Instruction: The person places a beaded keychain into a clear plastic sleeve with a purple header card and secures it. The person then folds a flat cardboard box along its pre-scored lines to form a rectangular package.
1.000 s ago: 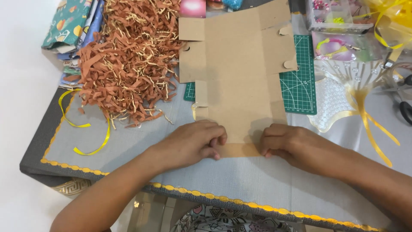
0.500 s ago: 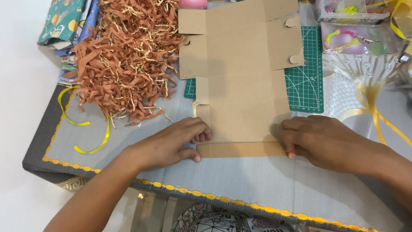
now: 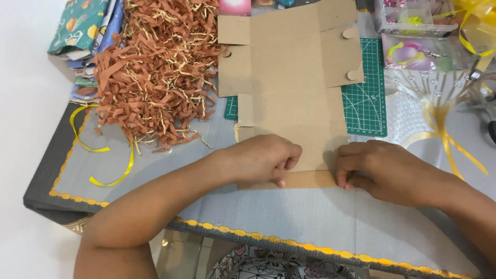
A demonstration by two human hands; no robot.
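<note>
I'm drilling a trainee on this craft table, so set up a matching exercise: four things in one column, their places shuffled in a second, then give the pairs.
Things:
1. flat cardboard box blank
2. brown paper shred pile
3. green cutting mat
4. yellow ribbon loop

Places:
A. lying partly under the cardboard
B. at the table's left edge, near the shred
C. its near edge pressed by both hands
D. heaped left of the cardboard

Pairs: 1-C, 2-D, 3-A, 4-B
</note>
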